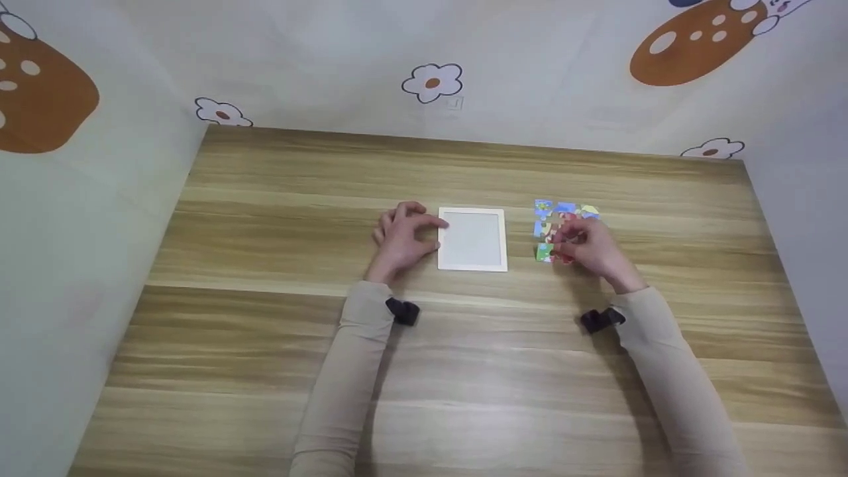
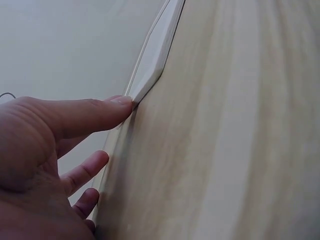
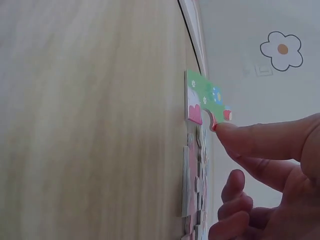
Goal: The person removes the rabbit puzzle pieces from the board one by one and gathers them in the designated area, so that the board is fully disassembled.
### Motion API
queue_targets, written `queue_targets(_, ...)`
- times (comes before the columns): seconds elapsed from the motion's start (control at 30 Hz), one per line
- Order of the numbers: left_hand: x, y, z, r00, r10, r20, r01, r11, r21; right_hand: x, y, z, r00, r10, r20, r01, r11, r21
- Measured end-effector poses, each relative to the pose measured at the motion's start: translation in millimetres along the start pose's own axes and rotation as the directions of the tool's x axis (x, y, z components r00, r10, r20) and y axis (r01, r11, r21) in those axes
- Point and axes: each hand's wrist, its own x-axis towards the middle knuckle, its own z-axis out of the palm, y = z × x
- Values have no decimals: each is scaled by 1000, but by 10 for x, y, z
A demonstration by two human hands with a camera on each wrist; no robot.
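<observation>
A white rectangular frame [image 1: 472, 267] with a pale grey inside lies flat on the wooden table. My left hand [image 1: 403, 240] is at its left side, the index fingertip on the border and the thumb tip at the edge. In the left wrist view the thumb [image 2: 95, 115] lies straight against the frame's corner [image 2: 150, 75]; the other fingers spread loosely. To the right of the frame, my right hand [image 1: 593, 248] pinches a green puzzle piece [image 3: 205, 95] by its red-tipped end between thumb and index finger. Several colourful puzzle pieces [image 1: 543, 207] lie around it, partly hidden by the hand.
The wooden table [image 1: 477, 371] meets a pale wall [image 1: 318, 59] with flower prints at the back, and side walls stand left and right. A black wrist camera [image 1: 403, 311] sits on the left sleeve and another black camera [image 1: 601, 320] on the right one.
</observation>
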Motion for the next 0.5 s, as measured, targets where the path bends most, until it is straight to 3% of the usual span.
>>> queue_targets(0.2, -30, 15, -23, 1000, 2, 14, -2, 1000, -2, 45, -10, 22, 999, 42, -6, -42, 994, -101)
queue_targets(0.37, -64, 40, -52, 1000, -4, 2, 4, 1000, 5, 39, 0, 16, 997, 73, 11, -72, 993, -97)
queue_targets(0.5, -105, 42, -125, 1000, 7, -19, -7, 1000, 15, 19, 13, -31, 997, 75, -22, -78, 988, -130)
